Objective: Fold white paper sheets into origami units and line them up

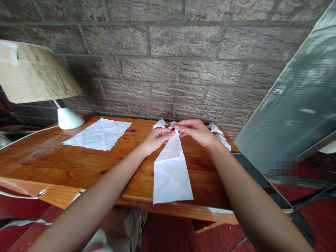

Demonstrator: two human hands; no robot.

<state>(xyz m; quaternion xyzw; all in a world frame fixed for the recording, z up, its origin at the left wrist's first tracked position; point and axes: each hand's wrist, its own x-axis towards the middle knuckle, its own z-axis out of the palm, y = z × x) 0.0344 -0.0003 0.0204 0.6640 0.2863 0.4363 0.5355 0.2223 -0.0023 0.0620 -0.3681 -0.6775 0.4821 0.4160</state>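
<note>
A white sheet of paper [172,178] with crisscross creases hangs between my hands over the wooden table, its lower edge toward me near the front. Its far end is folded in to a narrow point. My left hand [156,138] pinches that point from the left, thumb on top. From the right, my right hand [195,131] closes its fingertips on the same tip. The fingers partly hide the pinched end. Just behind my hands sit small folded paper pieces [160,123], and further folded paper pieces [215,129] lie behind my right wrist.
Creased white sheets [101,133] lie at the left of the wooden table [78,168]. Beyond them stands a lamp [68,118] with a paper-covered shade. A dark tablet-like slab [262,182] rests at the right edge, beside a leaning translucent panel [286,87]. A brick wall [162,73] closes the back.
</note>
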